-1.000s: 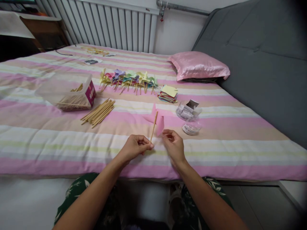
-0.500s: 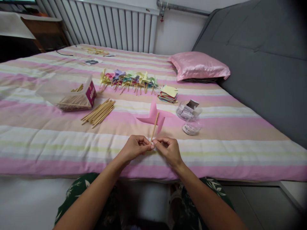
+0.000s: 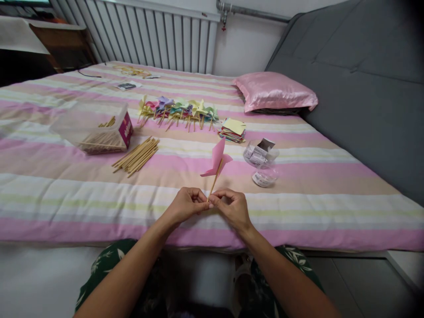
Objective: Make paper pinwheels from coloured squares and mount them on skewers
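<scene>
Fingertips of both hands meet low in the centre of the frame, pinched on the bottom end of a thin wooden stick. The left hand and the right hand touch each other there, both clamped on the stick, which rises tilted slightly to the right. At its top sits a pink paper pinwheel, seen almost edge-on, held above the striped bed cover.

Left of centre lies a loose bundle of sticks, and beside it, further left, a clear plastic box with more sticks inside. Above the middle of the frame a row of finished pinwheels in yellow, purple and green lies on the bed, with a stack of coloured paper squares just to its right. Right of the held pinwheel stands a small clear container, its lid near it. A pink satin pillow rests at upper right.
</scene>
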A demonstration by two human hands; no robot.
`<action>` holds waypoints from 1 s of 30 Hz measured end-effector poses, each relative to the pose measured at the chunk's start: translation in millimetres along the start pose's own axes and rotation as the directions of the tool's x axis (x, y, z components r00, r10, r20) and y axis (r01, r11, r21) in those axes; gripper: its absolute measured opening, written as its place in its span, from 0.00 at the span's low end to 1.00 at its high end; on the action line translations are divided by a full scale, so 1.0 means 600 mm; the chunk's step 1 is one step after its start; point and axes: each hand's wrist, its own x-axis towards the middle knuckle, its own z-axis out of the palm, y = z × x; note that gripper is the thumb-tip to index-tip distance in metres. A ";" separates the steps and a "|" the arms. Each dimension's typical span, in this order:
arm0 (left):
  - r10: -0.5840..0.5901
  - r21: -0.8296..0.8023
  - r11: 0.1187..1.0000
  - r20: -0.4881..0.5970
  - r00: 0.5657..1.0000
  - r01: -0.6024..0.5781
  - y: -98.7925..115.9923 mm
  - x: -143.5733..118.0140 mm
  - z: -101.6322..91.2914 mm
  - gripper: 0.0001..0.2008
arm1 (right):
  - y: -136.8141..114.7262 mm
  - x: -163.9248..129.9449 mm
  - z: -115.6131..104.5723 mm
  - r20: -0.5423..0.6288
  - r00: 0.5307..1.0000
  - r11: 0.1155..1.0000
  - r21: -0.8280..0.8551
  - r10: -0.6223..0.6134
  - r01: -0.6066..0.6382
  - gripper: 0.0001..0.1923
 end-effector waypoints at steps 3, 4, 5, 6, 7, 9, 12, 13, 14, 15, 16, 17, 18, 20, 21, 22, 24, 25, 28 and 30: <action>-0.005 0.004 1.000 0.002 1.000 0.005 -0.001 0.001 0.000 0.14 | 0.001 -0.001 0.000 0.009 1.000 1.000 0.006 -0.001 0.001 0.07; -0.007 0.004 1.000 0.002 1.000 0.007 -0.001 0.001 0.000 0.14 | 0.001 -0.002 0.000 0.009 1.000 1.000 0.004 0.006 -0.006 0.07; -0.008 0.003 1.000 0.002 1.000 0.008 -0.001 0.001 0.000 0.14 | 0.002 -0.002 0.001 0.008 1.000 1.000 -0.001 0.013 -0.013 0.07; -0.010 0.001 1.000 0.003 1.000 0.010 -0.001 0.001 0.000 0.14 | 0.002 -0.002 0.001 0.007 1.000 1.000 -0.006 0.022 -0.022 0.07; -0.011 -0.003 1.000 0.004 1.000 0.011 -0.001 0.001 0.000 0.14 | 0.003 -0.003 0.001 0.004 0.999 0.999 -0.009 0.031 -0.031 0.07; -0.013 -0.008 1.000 0.004 1.000 0.013 0.000 0.001 0.000 0.15 | 0.003 -0.004 0.002 0.001 0.999 0.999 -0.007 0.050 -0.050 0.07; -0.016 -0.003 1.000 0.002 1.000 0.016 0.001 0.000 0.001 0.15 | 0.000 -0.004 0.003 0.010 0.998 0.998 0.001 0.067 -0.067 0.07; -0.016 0.001 1.000 0.004 1.000 0.016 0.001 0.000 0.002 0.15 | -0.001 -0.004 0.003 0.021 0.998 0.998 0.002 0.062 -0.062 0.06; -0.014 0.002 1.000 0.004 1.000 0.014 0.001 0.000 0.002 0.15 | -0.003 -0.003 0.003 0.033 0.998 0.999 0.002 0.051 -0.051 0.07; -0.009 0.000 1.000 0.003 1.000 0.009 0.002 0.000 0.002 0.15 | -0.004 -0.003 0.003 0.045 0.998 0.999 0.000 0.037 -0.038 0.07; -0.006 -0.002 1.000 0.003 1.000 0.006 0.002 0.000 0.002 0.15 | -0.005 -0.003 0.003 0.052 0.998 1.000 -0.002 0.022 -0.021 0.07; -0.004 -0.004 1.000 0.006 1.000 0.004 0.002 0.000 0.002 0.15 | -0.006 -0.002 0.002 0.054 0.999 1.000 -0.007 0.007 -0.006 0.07; -0.005 -0.005 1.000 0.011 1.000 0.005 0.001 0.000 0.002 0.14 | -0.006 -0.002 0.002 0.050 0.999 1.000 -0.013 -0.004 0.005 0.07; -0.011 -0.002 1.000 0.030 0.999 0.011 0.001 0.000 0.001 0.13 | -0.005 -0.002 0.001 0.033 0.999 1.000 -0.025 -0.015 0.016 0.07; -0.014 0.003 1.000 0.042 0.999 0.014 0.001 0.000 0.000 0.13 | -0.004 -0.002 0.001 0.027 1.000 0.999 -0.029 -0.015 0.016 0.06; -0.017 0.008 1.000 0.049 0.999 0.017 0.002 -0.001 0.000 0.13 | -0.003 -0.002 0.001 0.023 1.000 0.999 -0.032 -0.012 0.013 0.06; -0.023 0.021 1.000 0.054 0.998 0.022 0.003 -0.001 -0.002 0.13 | 0.000 -0.001 -0.001 0.016 1.000 1.000 -0.029 -0.002 0.003 0.07; -0.027 0.027 0.999 0.055 0.998 0.026 0.004 -0.002 -0.002 0.14 | 0.001 -0.001 -0.001 0.010 1.000 1.000 -0.025 0.004 -0.004 0.07; -0.038 0.030 0.999 0.059 0.998 0.037 0.006 -0.003 -0.003 0.15 | 0.002 0.000 -0.004 -0.004 1.000 1.000 -0.018 0.025 -0.025 0.08; -0.037 0.026 0.999 0.066 0.997 0.036 0.006 -0.003 -0.003 0.15 | 0.001 0.001 -0.004 -0.007 0.999 0.999 -0.016 0.033 -0.033 0.08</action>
